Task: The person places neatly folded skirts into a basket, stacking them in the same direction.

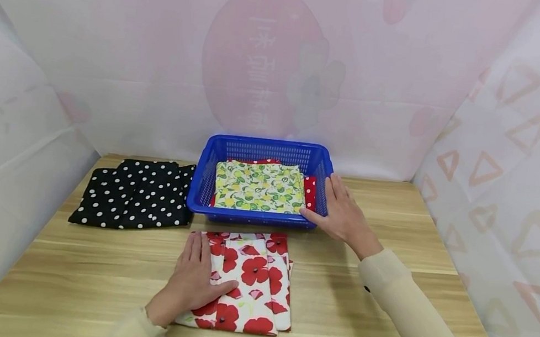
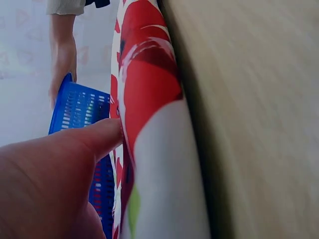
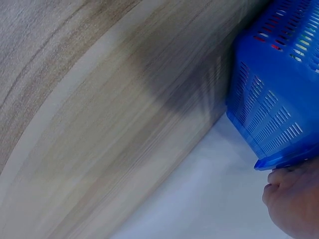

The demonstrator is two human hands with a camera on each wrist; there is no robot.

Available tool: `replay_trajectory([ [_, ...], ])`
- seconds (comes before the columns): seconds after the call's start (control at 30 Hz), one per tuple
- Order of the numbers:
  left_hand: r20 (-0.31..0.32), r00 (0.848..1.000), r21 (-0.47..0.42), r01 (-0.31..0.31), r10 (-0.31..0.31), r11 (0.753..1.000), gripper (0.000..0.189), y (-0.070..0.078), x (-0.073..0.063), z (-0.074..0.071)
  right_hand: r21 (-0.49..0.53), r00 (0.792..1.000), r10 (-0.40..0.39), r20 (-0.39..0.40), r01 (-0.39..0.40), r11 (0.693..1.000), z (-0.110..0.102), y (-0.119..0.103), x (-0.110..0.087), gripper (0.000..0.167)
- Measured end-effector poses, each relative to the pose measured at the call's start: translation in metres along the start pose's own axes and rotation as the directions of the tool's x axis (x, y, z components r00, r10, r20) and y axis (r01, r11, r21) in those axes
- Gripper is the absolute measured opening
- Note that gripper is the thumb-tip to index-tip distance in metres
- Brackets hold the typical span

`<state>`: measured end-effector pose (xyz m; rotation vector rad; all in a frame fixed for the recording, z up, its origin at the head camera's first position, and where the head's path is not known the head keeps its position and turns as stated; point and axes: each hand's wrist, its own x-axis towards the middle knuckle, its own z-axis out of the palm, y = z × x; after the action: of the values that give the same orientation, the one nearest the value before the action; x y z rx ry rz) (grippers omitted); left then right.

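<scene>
A folded white cloth with red flowers [image 1: 252, 283] lies on the table near the front. My left hand [image 1: 194, 279] rests on its left part, fingers straight, thumb out to the right. In the left wrist view the thumb [image 2: 94, 139] touches the thick fold of this cloth. Behind it stands a blue plastic basket [image 1: 259, 218] holding a folded lemon-print cloth [image 1: 260, 187] over a red cloth with white dots [image 1: 309, 192]. My right hand [image 1: 345, 213] touches the basket's right front corner, fingers extended along the rim. The right wrist view shows only part of this hand [image 3: 294, 199].
A folded black cloth with white dots [image 1: 134, 195] lies left of the basket, close against it. The wooden table [image 1: 372, 325] meets a printed backdrop [image 1: 161, 67] behind the basket. More printed sheeting [image 1: 514, 179] rises along both sides.
</scene>
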<state>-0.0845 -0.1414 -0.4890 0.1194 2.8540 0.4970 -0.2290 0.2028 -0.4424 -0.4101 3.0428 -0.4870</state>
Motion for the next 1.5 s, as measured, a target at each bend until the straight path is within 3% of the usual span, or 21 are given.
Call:
replay_trajectory([
  [0.2,0.009,1.0,0.005,0.018,-0.018,1.0,0.136,0.017,0.004,0.006,0.003,1.0,-0.005,0.003,0.005,1.0,0.0,0.0,0.0,0.12],
  [0.4,0.008,1.0,0.0,0.02,-0.02,1.0,0.134,0.022,0.007,0.009,0.014,1.0,0.014,0.018,-0.015,1.0,-0.001,0.0,-0.001,0.12],
  [0.63,-0.01,1.0,0.005,-0.002,0.002,1.0,0.123,0.018,0.005,-0.007,0.008,1.0,0.013,0.001,-0.013,1.0,-0.007,-0.007,-0.008,0.118],
  [0.73,-0.046,0.999,0.006,-0.011,0.011,1.0,0.11,0.012,0.003,-0.021,0.019,0.996,0.019,-0.082,-0.017,1.0,-0.016,-0.018,-0.021,0.104],
  [0.83,-0.088,0.996,-0.011,-0.007,0.006,1.0,0.094,0.004,0.003,-0.038,0.047,0.984,0.042,-0.171,-0.034,0.998,-0.029,-0.033,-0.038,0.077],
  [0.9,-0.096,0.995,-0.019,0.007,-0.009,1.0,0.086,-0.003,0.003,-0.049,0.084,0.981,0.066,-0.18,-0.052,0.995,-0.038,-0.042,-0.051,0.061],
  [0.97,-0.089,0.996,-0.036,0.027,-0.03,0.999,0.083,-0.011,0.005,-0.057,0.106,0.989,0.064,-0.135,-0.05,0.993,-0.044,-0.049,-0.061,0.048],
  [1.1,-0.055,0.997,-0.079,0.058,-0.062,0.995,0.06,-0.023,0.008,-0.064,0.135,0.997,0.06,0.04,-0.065,0.989,-0.044,-0.057,-0.075,0.034],
  [1.23,0.024,0.996,-0.141,0.088,-0.085,0.986,0.036,-0.029,0.01,-0.059,0.168,0.973,0.122,0.196,-0.156,0.973,-0.026,-0.056,-0.079,0.029],
  [1.37,0.074,0.991,-0.186,0.123,-0.111,0.975,0.037,-0.03,0.01,-0.052,0.224,0.943,0.161,0.291,-0.23,0.947,-0.004,-0.052,-0.078,0.026],
  [1.5,0.084,0.988,-0.22,0.141,-0.125,0.965,0.047,-0.03,0.012,-0.049,0.276,0.932,0.152,0.329,-0.249,0.928,0.014,-0.049,-0.076,0.029],
])
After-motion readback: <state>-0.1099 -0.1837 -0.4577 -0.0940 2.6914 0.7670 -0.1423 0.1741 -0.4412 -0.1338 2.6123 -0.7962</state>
